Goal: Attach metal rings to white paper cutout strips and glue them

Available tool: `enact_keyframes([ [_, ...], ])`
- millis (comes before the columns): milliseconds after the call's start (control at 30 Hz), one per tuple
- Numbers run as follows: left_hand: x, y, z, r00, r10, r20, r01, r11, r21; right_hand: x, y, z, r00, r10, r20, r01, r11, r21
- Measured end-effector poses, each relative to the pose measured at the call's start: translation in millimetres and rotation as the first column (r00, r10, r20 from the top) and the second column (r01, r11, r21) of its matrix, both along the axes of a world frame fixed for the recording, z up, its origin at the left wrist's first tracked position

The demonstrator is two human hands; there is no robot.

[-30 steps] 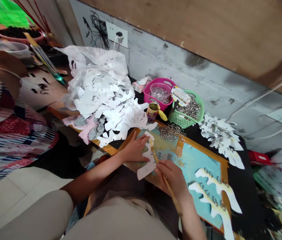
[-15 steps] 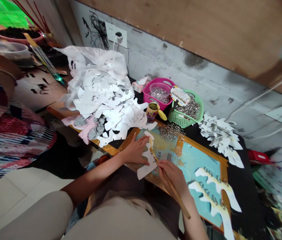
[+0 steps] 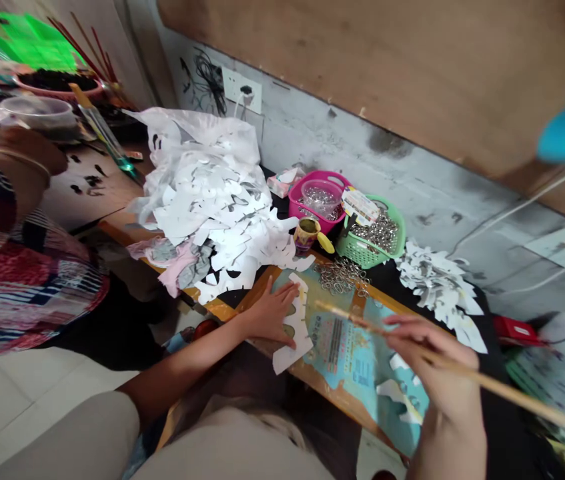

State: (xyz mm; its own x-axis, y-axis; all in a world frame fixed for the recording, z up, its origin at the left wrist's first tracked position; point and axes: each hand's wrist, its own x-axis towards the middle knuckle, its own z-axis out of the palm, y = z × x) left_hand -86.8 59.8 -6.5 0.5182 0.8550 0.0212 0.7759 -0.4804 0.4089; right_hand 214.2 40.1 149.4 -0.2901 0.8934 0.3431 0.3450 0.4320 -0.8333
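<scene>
My left hand (image 3: 272,312) lies flat with fingers spread on a white paper cut-out (image 3: 295,330), pressing it onto a teal board with an orange rim (image 3: 347,347). My right hand (image 3: 439,370) is lifted above the board at the right, fingers closed round a long thin wooden brush stick (image 3: 462,370) that points left toward a heap of metal rings (image 3: 343,273). More white cut-outs with rings (image 3: 402,387) lie on the board under that hand.
A big pile of white cut-outs on a plastic bag (image 3: 217,200) sits at the left. Behind the board stand a small pot (image 3: 307,233), a pink basket (image 3: 318,193) and a green basket (image 3: 375,233) of rings. Another cut-out stack (image 3: 437,280) lies right. A person in striped clothing (image 3: 17,253) sits left.
My right hand has lifted off the cut-out and swung right with the stick, which now lies nearly level. My left hand stays pressed on the cut-out.
</scene>
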Motion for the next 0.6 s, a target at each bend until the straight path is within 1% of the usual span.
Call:
enact_keyframes([
  [33, -0.3, -0.2, -0.5, 1.0, 0.003, 0.0, -0.003, 1.0, 0.008, -4.6, 14.6, 3.7, 0.993, -0.08, -0.086, 0.084, 0.995, 0.046],
  [67, -0.6, -0.5, -1.2, 1.0, 0.006, 0.005, -0.006, 1.0, 0.018, -12.1, 30.7, 6.4, 0.979, -0.109, -0.175, 0.125, 0.988, 0.085],
  [100, -1.1, -0.7, -2.1, 1.0, 0.006, 0.015, -0.006, 1.0, 0.029, -21.9, 47.8, 8.2, 0.962, -0.111, -0.248, 0.142, 0.984, 0.109],
  [133, -1.5, -0.9, -3.0, 1.0, 0.005, 0.028, -0.006, 0.999, 0.038, -33.6, 65.2, 9.3, 0.949, -0.131, -0.288, 0.175, 0.976, 0.131],
  [167, -2.0, -1.1, -3.9, 0.999, 0.002, 0.042, -0.004, 0.999, 0.046, -46.4, 82.4, 9.6, 0.946, -0.156, -0.285, 0.203, 0.969, 0.143],
  [233, -3.0, -1.5, -5.0, 0.998, -0.007, 0.069, 0.003, 0.998, 0.057, -73.1, 113.9, 8.2, 0.961, -0.178, -0.211, 0.218, 0.959, 0.183],
  [300, -3.6, -2.0, -5.2, 0.996, -0.009, 0.085, 0.003, 0.998, 0.07, -98.2, 139.6, 4.2, 0.976, -0.191, -0.108, 0.215, 0.932, 0.29],
  [367, -3.9, -2.6, -4.9, 0.996, -0.005, 0.094, -0.003, 0.996, 0.089, -120.0, 158.6, -2.7, 0.978, -0.205, 0.023, 0.181, 0.904, 0.389],
  [400, -4.1, -2.8, -4.8, 0.995, -0.005, 0.097, -0.005, 0.995, 0.096, -129.3, 165.9, -7.0, 0.976, -0.204, 0.072, 0.158, 0.898, 0.41],
  [500, -4.7, -2.9, -4.7, 0.993, -0.008, 0.117, -0.004, 0.995, 0.1, -149.6, 181.4, -20.8, 0.974, -0.17, 0.147, 0.099, 0.911, 0.401],
  [533, -5.0, -2.7, -4.6, 0.992, -0.008, 0.127, -0.004, 0.995, 0.095, -153.0, 184.6, -24.6, 0.976, -0.163, 0.147, 0.093, 0.915, 0.392],
  [600, -5.7, -2.1, -4.1, 0.989, -0.009, 0.144, -0.004, 0.996, 0.088, -154.2, 188.1, -29.8, 0.977, -0.181, 0.116, 0.124, 0.915, 0.384],
])
